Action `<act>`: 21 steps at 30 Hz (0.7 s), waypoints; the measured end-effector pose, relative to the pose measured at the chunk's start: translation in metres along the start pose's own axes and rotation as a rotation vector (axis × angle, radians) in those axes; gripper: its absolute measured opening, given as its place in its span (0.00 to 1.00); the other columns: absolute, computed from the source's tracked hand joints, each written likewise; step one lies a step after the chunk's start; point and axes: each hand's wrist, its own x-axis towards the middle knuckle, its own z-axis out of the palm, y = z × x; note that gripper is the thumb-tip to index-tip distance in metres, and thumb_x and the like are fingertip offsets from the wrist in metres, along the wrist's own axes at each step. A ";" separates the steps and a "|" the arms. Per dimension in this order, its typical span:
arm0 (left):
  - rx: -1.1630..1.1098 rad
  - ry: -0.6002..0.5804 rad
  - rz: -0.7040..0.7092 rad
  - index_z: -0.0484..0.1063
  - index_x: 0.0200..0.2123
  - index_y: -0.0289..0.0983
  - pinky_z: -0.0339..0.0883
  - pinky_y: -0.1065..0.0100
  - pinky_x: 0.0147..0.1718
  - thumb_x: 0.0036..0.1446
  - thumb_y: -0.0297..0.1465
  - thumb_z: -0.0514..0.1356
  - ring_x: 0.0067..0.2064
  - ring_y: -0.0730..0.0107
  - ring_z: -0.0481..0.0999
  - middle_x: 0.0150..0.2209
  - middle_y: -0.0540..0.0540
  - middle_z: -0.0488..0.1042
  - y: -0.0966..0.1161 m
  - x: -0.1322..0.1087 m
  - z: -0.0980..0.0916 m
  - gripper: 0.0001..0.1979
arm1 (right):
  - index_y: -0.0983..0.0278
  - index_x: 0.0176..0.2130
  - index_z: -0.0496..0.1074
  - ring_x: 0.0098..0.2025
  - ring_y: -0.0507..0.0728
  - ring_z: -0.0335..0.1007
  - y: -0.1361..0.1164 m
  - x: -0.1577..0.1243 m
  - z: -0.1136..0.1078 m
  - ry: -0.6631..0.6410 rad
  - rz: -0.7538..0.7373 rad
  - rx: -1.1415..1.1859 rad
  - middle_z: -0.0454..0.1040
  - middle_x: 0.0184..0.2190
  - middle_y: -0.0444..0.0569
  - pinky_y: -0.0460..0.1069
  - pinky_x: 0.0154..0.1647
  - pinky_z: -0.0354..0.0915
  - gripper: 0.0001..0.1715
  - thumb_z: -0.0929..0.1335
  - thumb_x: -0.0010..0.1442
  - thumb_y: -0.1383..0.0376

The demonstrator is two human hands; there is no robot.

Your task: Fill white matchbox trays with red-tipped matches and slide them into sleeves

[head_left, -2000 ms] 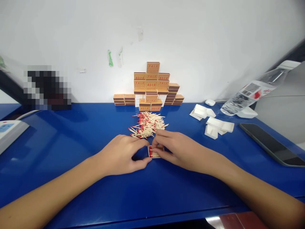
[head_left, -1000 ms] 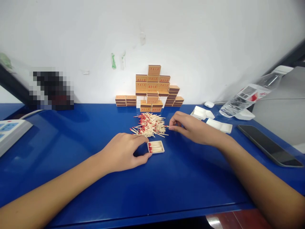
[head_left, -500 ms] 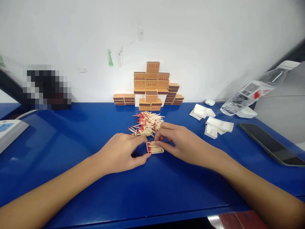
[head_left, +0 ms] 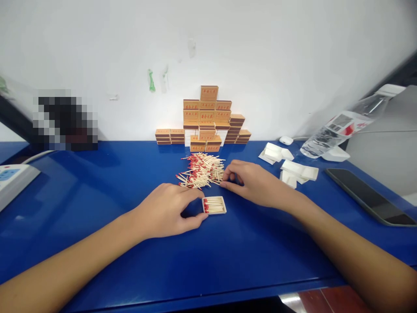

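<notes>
While your left hand (head_left: 166,211) pinches the left end of the small white cardboard tray (head_left: 214,205), part-filled, on the blue table (head_left: 97,195) near the loose pile of red-tipped wooden matches (head_left: 202,170), pick few sticks, heads leftward, with your right hand (head_left: 252,182), its narrowed fingertips hiding any catch.

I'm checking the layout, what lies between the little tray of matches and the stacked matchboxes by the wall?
In the head view, a loose pile of matches lies between the tray and the stacked matchboxes.

Left hand (head_left: 164,211) grips the match tray (head_left: 214,205); right hand (head_left: 252,182) seemingly pinches at the match pile (head_left: 200,170).
</notes>
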 end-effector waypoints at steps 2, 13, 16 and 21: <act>0.011 0.000 -0.007 0.80 0.47 0.38 0.63 0.70 0.27 0.63 0.39 0.65 0.23 0.73 0.71 0.22 0.55 0.71 0.000 0.000 0.000 0.14 | 0.62 0.34 0.72 0.35 0.56 0.69 -0.003 0.001 0.003 -0.029 0.015 0.012 0.75 0.34 0.48 0.50 0.35 0.60 0.11 0.69 0.70 0.62; 0.013 -0.014 -0.040 0.81 0.48 0.38 0.61 0.69 0.27 0.63 0.40 0.65 0.23 0.72 0.72 0.22 0.54 0.72 0.002 0.002 -0.001 0.15 | 0.62 0.39 0.73 0.36 0.57 0.69 0.015 -0.009 -0.013 -0.158 -0.003 -0.022 0.76 0.38 0.51 0.52 0.37 0.62 0.10 0.66 0.71 0.59; 0.011 -0.024 -0.044 0.81 0.48 0.38 0.61 0.69 0.27 0.63 0.40 0.65 0.23 0.71 0.72 0.23 0.54 0.72 0.002 0.002 -0.001 0.15 | 0.62 0.40 0.73 0.36 0.57 0.69 0.011 -0.008 -0.013 -0.163 0.023 -0.008 0.75 0.39 0.51 0.52 0.37 0.62 0.12 0.68 0.70 0.56; 0.019 -0.003 -0.030 0.80 0.48 0.38 0.60 0.69 0.27 0.63 0.40 0.65 0.23 0.71 0.72 0.23 0.54 0.72 -0.001 0.001 0.000 0.15 | 0.62 0.37 0.71 0.37 0.57 0.70 0.009 -0.008 -0.009 -0.202 0.027 0.008 0.75 0.39 0.51 0.53 0.39 0.62 0.14 0.64 0.73 0.58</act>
